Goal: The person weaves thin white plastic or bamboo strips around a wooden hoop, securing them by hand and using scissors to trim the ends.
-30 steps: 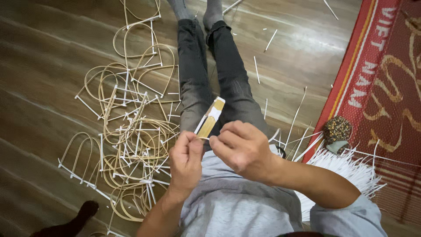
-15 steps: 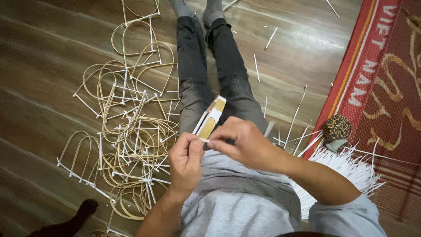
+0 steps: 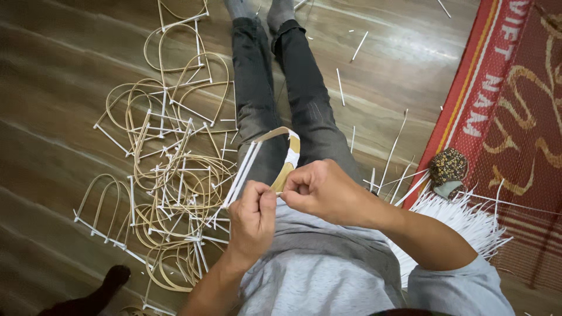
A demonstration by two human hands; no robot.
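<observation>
Head view: a thin cane hoop (image 3: 280, 153), likely light and springy, is pinched at its white-wrapped end by left hand (image 3: 252, 217) and right hand (image 3: 323, 191).

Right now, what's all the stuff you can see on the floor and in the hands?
Bent cane frame: one, tan with white strips, held over the lap.
Finished cane arches: a big pile, tan and white, floor on the left.
White sticks: a bundle, by the right elbow; loose ones scattered.
Mat: one, red and gold, right.
Patterned pouch: one, dark, mat's edge.
Floor: brown wood.
Legs: two, dark jeans.
Left hand, right hand: both gripping the frame.
</observation>
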